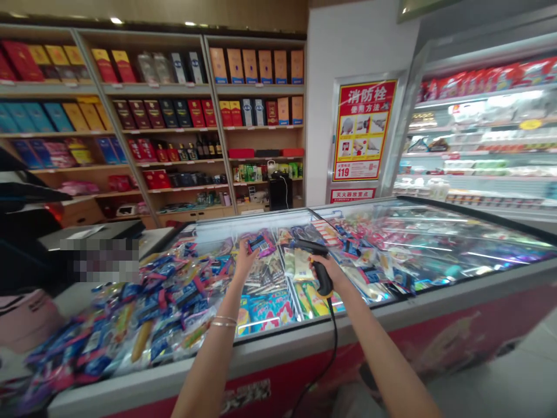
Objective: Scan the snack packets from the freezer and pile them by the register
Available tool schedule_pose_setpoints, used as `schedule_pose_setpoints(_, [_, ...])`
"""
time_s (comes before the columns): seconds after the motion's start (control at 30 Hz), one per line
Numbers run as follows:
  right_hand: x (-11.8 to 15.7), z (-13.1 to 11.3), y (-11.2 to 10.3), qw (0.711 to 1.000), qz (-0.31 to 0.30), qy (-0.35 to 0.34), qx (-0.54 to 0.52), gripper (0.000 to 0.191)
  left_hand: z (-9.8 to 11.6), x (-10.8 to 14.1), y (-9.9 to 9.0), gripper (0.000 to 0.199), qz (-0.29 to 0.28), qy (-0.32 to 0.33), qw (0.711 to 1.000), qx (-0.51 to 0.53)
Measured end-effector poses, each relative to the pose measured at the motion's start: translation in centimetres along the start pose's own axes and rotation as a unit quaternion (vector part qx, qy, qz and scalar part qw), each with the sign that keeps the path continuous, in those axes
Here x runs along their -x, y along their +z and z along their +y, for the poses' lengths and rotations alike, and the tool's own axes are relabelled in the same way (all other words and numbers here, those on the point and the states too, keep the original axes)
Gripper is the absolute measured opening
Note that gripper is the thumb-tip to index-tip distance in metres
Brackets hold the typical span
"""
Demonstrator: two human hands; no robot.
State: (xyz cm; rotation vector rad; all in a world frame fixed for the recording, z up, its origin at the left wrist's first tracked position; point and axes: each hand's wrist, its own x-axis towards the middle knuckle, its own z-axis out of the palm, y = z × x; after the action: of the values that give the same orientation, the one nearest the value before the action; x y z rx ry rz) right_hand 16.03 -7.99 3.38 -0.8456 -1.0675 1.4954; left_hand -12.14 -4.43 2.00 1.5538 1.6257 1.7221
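Note:
Over a glass-topped chest freezer (pixel 278 342), my left hand (pixel 246 254) grips a small blue and pink packet (pixel 261 244), whose white label faces up. A black and yellow handheld scanner (pixel 322 276) is held in my right hand (pixel 321 266), its head pointing left toward the packet. The scanner's cable (pixel 334 337) hangs down over the freezer's front edge. Many blue and pink snack packets (pixel 163 313) lie in a heap on the left part of the freezer top. More packaged goods (pixel 270 310) show under the glass below my hands.
Shelves with boxes and bottles (pixel 174 130) line the back wall. A red poster (pixel 365 130) hangs on a pillar, beside a lit refrigerated display (pixel 478 151). At the far left are a grey counter (pixel 108 235) and a pink bag (pixel 28 319). More packets (pixel 369 261) lie right of my right hand.

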Motion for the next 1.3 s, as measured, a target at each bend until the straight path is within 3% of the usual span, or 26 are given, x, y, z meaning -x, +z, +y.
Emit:
schedule_pose_setpoints(0.1, [-0.9,2.0,3.3,0.998,-0.049,0.029,0.026,0.023,-1.2,0.5,-2.4,0.054,0.030,-0.033,0.998,-0.043])
schedule_pose_setpoints(0.23, [-1.1,4.1,5.3,0.995,-0.081,0.017,0.056,0.025,-1.5,1.2,-3.2,0.056,0.071,-0.018,0.995,-0.071])
schedule_pose_setpoints(0.5, [0.1,3.4,4.8,0.998,-0.057,0.029,0.029,0.025,-1.1,1.4,-2.8,0.059,0.068,0.007,0.994,-0.080])
schedule_pose_setpoints(0.83, [0.2,3.6,4.5,0.992,-0.102,0.062,0.031,0.023,-0.6,1.8,-2.9,0.061,0.059,-0.002,0.995,-0.077])
schedule_pose_setpoints(1.1, [0.2,3.7,4.3,0.992,-0.102,0.063,0.043,0.026,-0.7,1.7,-2.8,0.059,0.067,0.007,0.996,-0.062])
schedule_pose_setpoints(1.3, [0.6,3.4,4.6,0.992,-0.091,0.074,0.041,0.023,-0.1,2.0,-2.7,0.060,0.041,0.009,0.996,-0.084])
